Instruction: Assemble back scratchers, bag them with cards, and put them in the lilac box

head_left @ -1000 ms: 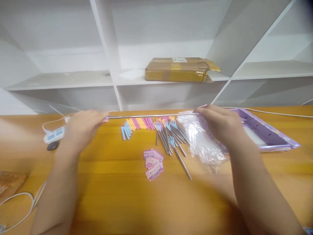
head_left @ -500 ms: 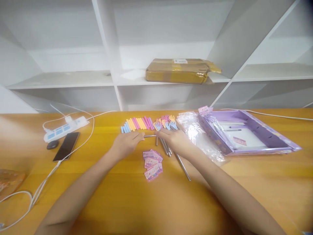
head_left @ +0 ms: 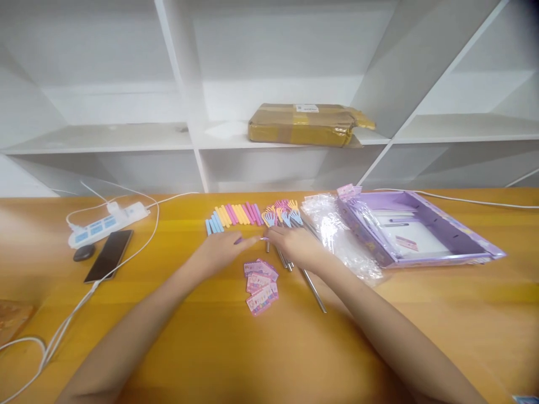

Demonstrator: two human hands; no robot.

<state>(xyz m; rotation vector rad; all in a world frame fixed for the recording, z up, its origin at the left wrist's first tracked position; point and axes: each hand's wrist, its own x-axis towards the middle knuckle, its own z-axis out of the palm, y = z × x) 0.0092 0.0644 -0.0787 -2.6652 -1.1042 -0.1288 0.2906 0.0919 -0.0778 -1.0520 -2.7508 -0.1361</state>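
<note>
My left hand point(head_left: 221, 248) is closed around a slim purple tube point(head_left: 238, 240), which shows at the fingers and again as a small purple tip between the hands. Against that tip rest the fingers of my right hand point(head_left: 290, 241), bent and closed; what they grip is hidden. Beneath the right hand lie several metal rods point(head_left: 314, 292), partly covered. Small claw-shaped scratcher heads point(head_left: 281, 210) in pink, blue and orange are bunched just behind it. A row of coloured tubes point(head_left: 236, 215), blue, yellow, pink and purple, lies beyond the left hand. Pink printed cards point(head_left: 261, 286) overlap in front of the hands.
Clear plastic bags point(head_left: 337, 235) lie right of the hands, against an open purple box point(head_left: 446, 224). At left are a power strip point(head_left: 109, 224), a phone point(head_left: 109, 255), a black mouse-like object point(head_left: 84, 252) and white cables point(head_left: 69, 320). A taped carton point(head_left: 301, 124) sits on the shelf.
The thin metal rod that showed between my hands is no longer visible there. A purple tube now shows at the left fingers, and the hands are closer together. The view has shifted slightly.
</note>
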